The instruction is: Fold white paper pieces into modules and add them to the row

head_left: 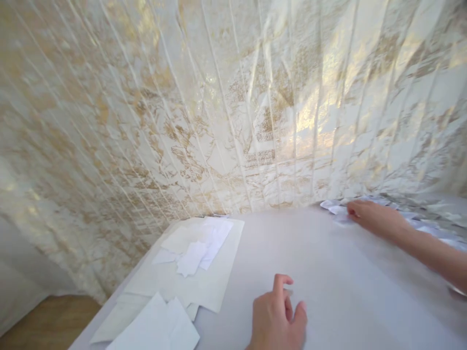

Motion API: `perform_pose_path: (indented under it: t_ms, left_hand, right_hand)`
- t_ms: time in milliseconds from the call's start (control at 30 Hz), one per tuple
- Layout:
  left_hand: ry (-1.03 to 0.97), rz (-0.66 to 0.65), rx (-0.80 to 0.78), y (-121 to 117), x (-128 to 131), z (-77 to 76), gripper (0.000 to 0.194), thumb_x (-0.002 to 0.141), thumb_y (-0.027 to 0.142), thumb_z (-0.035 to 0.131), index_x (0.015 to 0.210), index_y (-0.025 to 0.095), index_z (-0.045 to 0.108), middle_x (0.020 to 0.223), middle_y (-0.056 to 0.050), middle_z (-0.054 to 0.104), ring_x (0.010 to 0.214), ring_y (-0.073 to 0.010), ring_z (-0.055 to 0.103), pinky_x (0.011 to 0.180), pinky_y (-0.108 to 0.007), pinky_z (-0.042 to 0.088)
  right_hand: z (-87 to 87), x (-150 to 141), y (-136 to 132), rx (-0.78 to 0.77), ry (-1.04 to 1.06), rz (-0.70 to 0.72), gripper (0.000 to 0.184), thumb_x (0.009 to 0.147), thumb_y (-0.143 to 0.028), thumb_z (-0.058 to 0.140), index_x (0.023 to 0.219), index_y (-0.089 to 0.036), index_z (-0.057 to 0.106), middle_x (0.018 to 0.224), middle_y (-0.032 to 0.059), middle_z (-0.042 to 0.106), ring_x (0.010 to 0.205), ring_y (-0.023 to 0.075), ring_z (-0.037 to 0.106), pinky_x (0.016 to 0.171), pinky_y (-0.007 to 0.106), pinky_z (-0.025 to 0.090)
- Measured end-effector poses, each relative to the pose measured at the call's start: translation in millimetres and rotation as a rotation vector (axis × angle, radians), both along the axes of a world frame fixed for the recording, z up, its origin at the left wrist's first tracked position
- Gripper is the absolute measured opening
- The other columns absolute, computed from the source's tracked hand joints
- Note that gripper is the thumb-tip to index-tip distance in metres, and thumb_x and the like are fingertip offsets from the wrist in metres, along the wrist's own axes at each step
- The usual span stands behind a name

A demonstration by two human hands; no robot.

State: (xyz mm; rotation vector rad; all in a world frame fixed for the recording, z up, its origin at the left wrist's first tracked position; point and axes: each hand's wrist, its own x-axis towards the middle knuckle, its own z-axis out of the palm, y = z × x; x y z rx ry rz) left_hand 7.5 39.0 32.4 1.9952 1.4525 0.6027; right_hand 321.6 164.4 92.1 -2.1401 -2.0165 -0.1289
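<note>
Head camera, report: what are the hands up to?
Right hand at paper pieces, grip unclear. Left hand over table, partly curled. Patterned curtain along far edge.

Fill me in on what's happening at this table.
A person's right hand reaches to a spread of paper scraps at the table's far right; whether it grips one is unclear. The left hand, loosely curled, shows nothing in its grasp. On the left, smaller white paper pieces lie on a larger pale sheet, beside a gold-patterned curtain.
</note>
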Motion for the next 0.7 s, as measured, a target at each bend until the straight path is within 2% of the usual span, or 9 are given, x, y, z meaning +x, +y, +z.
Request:
perform_pose_path:
  t_ms: [67, 167, 267, 400, 600, 700]
  left_hand:
    - [-0.005, 0.005, -0.006, 0.6, 0.8, -1.2, 0.032, 0.079, 0.027, 0.049, 0.110, 0.021, 0.052, 0.054, 0.011, 0.036, 0.053, -0.0155, 0.047, 0.059, -0.028, 0.033]
    - [0.017, 0.010, -0.014, 2.9, 1.7, -4.7, 0.034, 0.076, 0.024, 0.051, 0.109, 0.021, 0.053, 0.052, 0.011, 0.036, 0.052, -0.0155, 0.045, 0.058, -0.028, 0.033]
    - [0.022, 0.015, -0.036, 5.7, 1.4, -7.6, 0.034, 0.074, 0.024, 0.052, 0.108, 0.021, 0.055, 0.052, 0.011, 0.036, 0.052, -0.0157, 0.046, 0.058, -0.028, 0.034]
    - [0.045, -0.020, -0.034, 6.8, -0.2, -8.0, 0.034, 0.076, 0.025, 0.051, 0.109, 0.022, 0.054, 0.052, 0.011, 0.036, 0.050, -0.0156, 0.046, 0.057, -0.027, 0.033]
    - [0.060, -0.038, -0.020, 4.7, -1.2, -6.3, 0.032, 0.076, 0.024, 0.049, 0.108, 0.023, 0.054, 0.053, 0.011, 0.038, 0.051, -0.0154, 0.048, 0.057, -0.026, 0.033]
    - [0.075, -0.023, 0.024, 4.6, -1.3, -10.4, 0.031, 0.077, 0.023, 0.049, 0.107, 0.024, 0.054, 0.052, 0.011, 0.038, 0.050, -0.0150, 0.049, 0.057, -0.025, 0.034]
  right_hand:
    - [0.2, 14.7, 14.1, 0.004, -0.025, -0.020, 0.019, 0.089, -0.010, 0.054, 0.073, -0.017, 0.062, 0.090, 0.0133, 0.066, 0.085, 0.0242, 0.061, 0.058, 0.029, 0.030]
    - [-10.0, 25.6, 26.8, 0.019, -0.070, -0.009, 0.016, 0.089, -0.012, 0.058, 0.076, -0.016, 0.065, 0.089, 0.0127, 0.063, 0.088, 0.0228, 0.059, 0.061, 0.031, 0.030]
    - [-24.2, 30.7, 33.8, 0.033, -0.112, -0.017, 0.014, 0.090, -0.016, 0.061, 0.077, -0.015, 0.067, 0.087, 0.0130, 0.061, 0.087, 0.0234, 0.057, 0.061, 0.033, 0.030]
    - [-36.3, 35.2, 36.6, 0.062, -0.162, -0.009, 0.018, 0.093, -0.015, 0.054, 0.081, -0.016, 0.068, 0.091, 0.0140, 0.060, 0.088, 0.0231, 0.057, 0.062, 0.033, 0.031]
    - [-39.2, 32.4, 33.3, 0.106, -0.211, -0.022, 0.015, 0.087, -0.007, 0.055, 0.093, -0.015, 0.066, 0.097, 0.0100, 0.061, 0.091, 0.0223, 0.055, 0.065, 0.029, 0.036]
    - [-37.8, 28.1, 34.5, 0.152, -0.212, -0.022, 0.021, 0.089, -0.011, 0.052, 0.106, -0.015, 0.064, 0.105, 0.0132, 0.061, 0.096, 0.0246, 0.055, 0.068, 0.030, 0.038]
